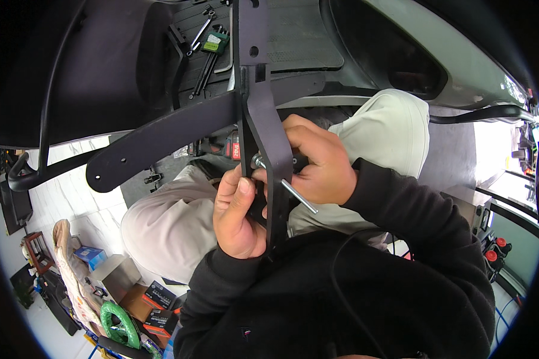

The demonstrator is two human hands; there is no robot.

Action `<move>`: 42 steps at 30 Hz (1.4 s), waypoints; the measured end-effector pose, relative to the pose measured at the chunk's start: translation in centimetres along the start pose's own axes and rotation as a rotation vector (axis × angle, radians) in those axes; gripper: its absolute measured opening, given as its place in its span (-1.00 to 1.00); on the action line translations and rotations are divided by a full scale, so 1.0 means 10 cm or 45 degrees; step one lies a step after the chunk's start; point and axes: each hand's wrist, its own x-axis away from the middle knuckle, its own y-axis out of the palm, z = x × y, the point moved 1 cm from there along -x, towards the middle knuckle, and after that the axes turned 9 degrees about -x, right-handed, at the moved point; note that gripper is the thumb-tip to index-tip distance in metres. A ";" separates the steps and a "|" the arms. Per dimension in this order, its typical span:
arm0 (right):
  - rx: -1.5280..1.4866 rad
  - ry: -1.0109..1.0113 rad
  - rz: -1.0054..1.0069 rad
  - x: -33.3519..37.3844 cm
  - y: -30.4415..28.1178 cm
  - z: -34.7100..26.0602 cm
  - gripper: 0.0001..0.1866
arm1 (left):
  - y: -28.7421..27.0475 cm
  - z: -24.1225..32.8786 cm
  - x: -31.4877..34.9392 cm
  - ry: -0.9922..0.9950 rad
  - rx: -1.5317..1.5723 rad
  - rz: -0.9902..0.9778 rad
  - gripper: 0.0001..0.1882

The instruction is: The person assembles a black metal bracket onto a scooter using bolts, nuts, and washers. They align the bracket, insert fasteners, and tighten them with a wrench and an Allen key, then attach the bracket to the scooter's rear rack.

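Note:
A long black metal bracket [257,110] stands upright in front of me, with a bend and several holes along it. A long silver bolt [300,197] passes through its lower part; the plain shaft sticks out to the right, and the other end shows between the bracket's two plates. My left hand [238,218] is closed round the bracket's lower left side, thumb up, fingertips close to the bolt. From the right, my right hand [322,160] is curled against the bracket, its fingertips partly hidden behind the metal. A curved black flat bar [161,139] crosses behind the bracket.
On a dark ribbed mat lie a green hex key set [215,43], a wrench [201,34] and an L-shaped key. A red-and-black tool [224,148] sits between my knees. Boxes [159,320] and a green ring-shaped item [119,323] are at lower left.

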 end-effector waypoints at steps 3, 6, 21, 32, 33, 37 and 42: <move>0.006 0.061 -0.005 -0.01 0.00 0.02 -0.62 | -0.02 -0.01 -0.02 -0.007 0.012 0.045 -0.66; 0.211 -0.085 -0.023 -0.01 -0.02 0.03 -0.60 | 0.00 -0.02 -0.04 -0.002 -0.024 0.082 -0.66; 0.399 -0.275 0.078 -0.16 0.08 0.18 -0.53 | 0.10 0.09 -0.23 0.208 -0.255 0.154 -0.71; 0.519 -0.251 0.019 -0.18 0.03 0.20 -0.63 | 0.10 0.17 -0.35 0.287 -0.526 0.112 -0.67; 0.556 -0.272 0.008 -0.18 0.02 0.20 -0.60 | 0.11 0.17 -0.36 0.305 -0.544 0.122 -0.68; 0.569 -0.206 -0.004 -0.17 -0.02 0.18 -0.58 | 0.13 0.15 -0.37 0.343 -0.621 0.143 -0.70; 0.672 -0.224 -0.004 -0.15 -0.04 0.12 -0.58 | 0.15 0.17 -0.37 0.470 -0.825 0.134 -0.72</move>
